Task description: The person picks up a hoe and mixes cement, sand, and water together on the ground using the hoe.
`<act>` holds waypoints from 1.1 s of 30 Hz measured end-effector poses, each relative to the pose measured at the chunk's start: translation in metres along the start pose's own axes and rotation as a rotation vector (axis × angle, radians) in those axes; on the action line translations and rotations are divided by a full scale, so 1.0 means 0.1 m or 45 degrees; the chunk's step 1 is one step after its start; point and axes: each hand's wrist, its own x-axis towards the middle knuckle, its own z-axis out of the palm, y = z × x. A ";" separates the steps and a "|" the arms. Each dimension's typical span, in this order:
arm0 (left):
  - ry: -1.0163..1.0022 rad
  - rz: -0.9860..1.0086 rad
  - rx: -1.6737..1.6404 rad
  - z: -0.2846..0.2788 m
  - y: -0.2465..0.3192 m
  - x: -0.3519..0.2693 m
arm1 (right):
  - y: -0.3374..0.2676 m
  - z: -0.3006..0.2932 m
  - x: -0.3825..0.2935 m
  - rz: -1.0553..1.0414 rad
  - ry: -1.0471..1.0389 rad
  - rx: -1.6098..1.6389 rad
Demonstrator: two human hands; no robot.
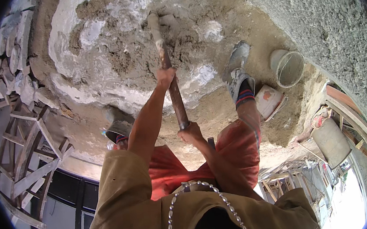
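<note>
Both of my hands grip a long wooden tool handle (177, 101) that slants away from me. My left hand (166, 77) wraps around it near its middle. Closer to my body, my right hand (190, 133) holds the near end. Grey paste coats the far part of the handle, and the tool's head is sunk in the wet mortar mix (128, 53), so its kind cannot be seen. Pale powdery patches show in the mix. My boots (236, 63) stand apart, the right one at the mix's edge and caked with grey.
A bucket (287, 68) and a stained pail (269, 101) sit on my right, below a rough plastered wall (320, 18). A container (331, 143) lies farther back. On the left are stacked masonry pieces (7, 58) and a wooden frame (29, 152).
</note>
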 end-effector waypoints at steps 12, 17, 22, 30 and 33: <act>0.064 -0.132 -0.649 -0.70 0.16 -1.79 | 0.12 -0.39 -1.44 -0.399 -0.225 -0.447; 0.075 0.241 -0.714 -0.93 1.40 -0.78 | -1.39 -0.79 -0.19 -0.328 -0.786 0.039; -0.060 0.020 -0.718 0.00 1.67 0.25 | -1.64 -1.25 0.43 -0.238 -0.514 0.152; -0.372 -0.313 -0.617 0.26 0.24 0.11 | -0.63 -0.72 -0.24 -0.004 -0.328 0.243; -0.268 -0.455 -0.635 -0.22 -0.08 -0.71 | -0.32 -0.39 -1.07 0.089 -0.337 0.071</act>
